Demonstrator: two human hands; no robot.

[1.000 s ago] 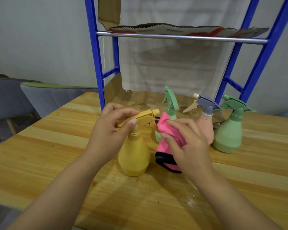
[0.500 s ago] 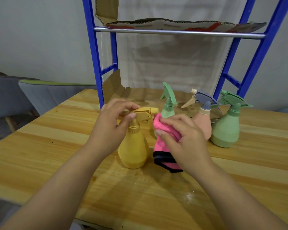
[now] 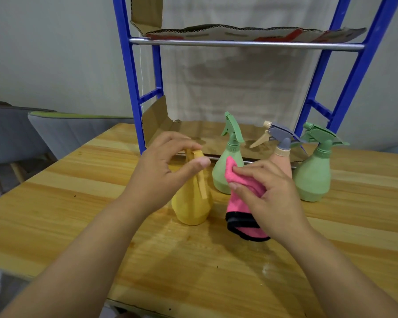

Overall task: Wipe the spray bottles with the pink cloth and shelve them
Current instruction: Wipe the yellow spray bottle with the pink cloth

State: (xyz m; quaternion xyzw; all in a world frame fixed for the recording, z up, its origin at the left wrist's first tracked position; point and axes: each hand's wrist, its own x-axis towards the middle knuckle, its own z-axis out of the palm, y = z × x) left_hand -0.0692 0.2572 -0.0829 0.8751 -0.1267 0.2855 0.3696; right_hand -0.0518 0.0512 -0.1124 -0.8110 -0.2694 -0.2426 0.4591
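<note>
1. L hand (image 3: 161, 171): fingers clamped on spray head of yellow bottle (image 3: 191, 204); thumb at front of head, other fingers over the top. Trigger hangs down along the neck.
2. Yellow bottle: upright on bench (image 3: 55, 203), front of the group, just left of cloth.
3. R hand (image 3: 269, 198): fingers curled round pink cloth (image 3: 240, 203), pinching it near the top. Cloth bunched; black-trimmed lower edge hangs at bench level. Whether it touches the bench, can't tell. Cloth apart from yellow bottle, narrow gap btw them.
4. Green bottle (image 3: 225, 171): upright on bench behind the cloth, just in front of shelf rail.
5. Peach bottle (image 3: 282, 157) w/ grey-blue spray head: upright, body mostly hidden behind R hand.
6. 2nd green bottle (image 3: 313, 177): upright, far right of the row, near the rack's right post.
7. Blue rack (image 3: 129, 88) stands on bench behind bottles. Cardboard lines lower shelf (image 3: 205, 134) & upper shelf (image 3: 251, 35). No bottle on either shelf.
8. Chairs (image 3: 55, 131) at left, beyond bench edge.
</note>
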